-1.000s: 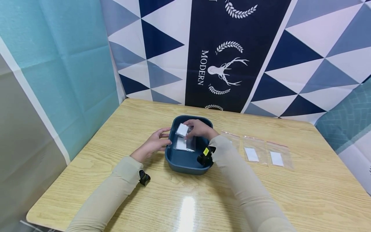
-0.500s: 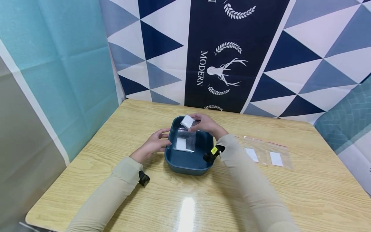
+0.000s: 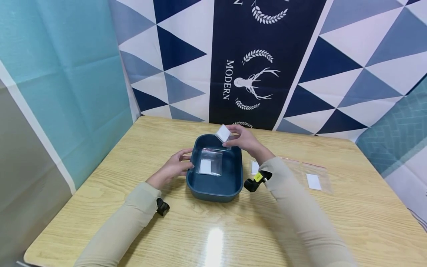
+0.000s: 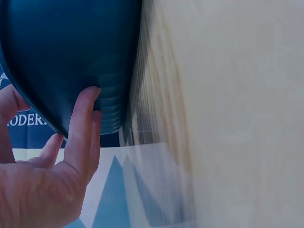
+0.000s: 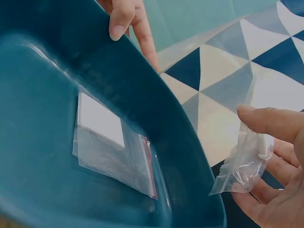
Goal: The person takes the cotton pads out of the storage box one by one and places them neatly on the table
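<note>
A dark blue plastic bin (image 3: 213, 187) stands on the table. My left hand (image 3: 173, 167) grips its left side, the thumb at the rim and fingers (image 4: 80, 123) against the outer wall. My right hand (image 3: 245, 140) pinches a small clear zip bag (image 5: 244, 164) folded around a white insert, held up over the bin's far edge. Thumb and fingertips press it from both sides in the right wrist view. Flat on the bin floor lies clear zip-bag packaging (image 5: 116, 164) with a white insert and a red seal strip.
More clear zip bags (image 3: 325, 180) with white inserts lie in a row on the wooden table (image 3: 360, 222) right of the bin, some partly behind the right forearm. A patterned cloth (image 3: 180, 74) hangs along the back edge, a teal one at left.
My right hand has lifted the folded zip bag up and right from inside the bin to its far rim, uncovering the packaging below. The left hand stays at the bin's side.
</note>
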Motion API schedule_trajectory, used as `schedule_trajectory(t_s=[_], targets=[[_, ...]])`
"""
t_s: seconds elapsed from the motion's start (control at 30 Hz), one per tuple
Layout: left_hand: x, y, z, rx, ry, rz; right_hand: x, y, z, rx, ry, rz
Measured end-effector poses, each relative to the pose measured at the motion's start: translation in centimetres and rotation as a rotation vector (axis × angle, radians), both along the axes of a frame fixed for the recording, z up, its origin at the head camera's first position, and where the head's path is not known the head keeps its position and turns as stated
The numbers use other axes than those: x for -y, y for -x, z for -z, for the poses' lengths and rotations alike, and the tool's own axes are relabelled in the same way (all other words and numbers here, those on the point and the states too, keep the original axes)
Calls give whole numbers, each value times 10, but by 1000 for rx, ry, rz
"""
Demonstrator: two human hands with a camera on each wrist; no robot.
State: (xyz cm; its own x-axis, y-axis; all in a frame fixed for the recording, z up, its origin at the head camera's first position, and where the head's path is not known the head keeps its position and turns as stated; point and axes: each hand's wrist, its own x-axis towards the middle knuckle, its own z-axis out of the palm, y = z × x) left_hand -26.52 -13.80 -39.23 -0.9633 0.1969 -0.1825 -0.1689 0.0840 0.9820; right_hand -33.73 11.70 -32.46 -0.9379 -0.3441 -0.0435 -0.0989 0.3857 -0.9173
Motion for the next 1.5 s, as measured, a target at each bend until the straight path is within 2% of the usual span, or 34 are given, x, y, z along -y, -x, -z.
schedule_trajectory(t_s=[0.27, 0.3, 0.5, 0.57, 0.93, 1.07, 1.2, 1.5], targets=[[0, -1, 1, -7, -1, 10, -17, -15, -8, -43, 20, 2], [0, -3, -2, -5, -3, 15, -20, -17, -9, -48, 25, -3], [0, -3, -4, 2, -8, 23, -36, -30, -10, -85, 29, -29], [0, -2, 0, -5, -8, 17, -42, -34, -10, -97, 16, -28], [0, -1, -1, 4, 8, 0, -75, -63, -9, -97, -67, -2], [0, 0, -1, 7, 12, 0, -86, -74, -1, -107, -69, -4], [1, 1, -1, 13, 14, -6, -96, -84, 14, -127, -80, -13], [-1, -1, -2, 7, 22, -8, -114, -110, 44, -188, -179, -27]])
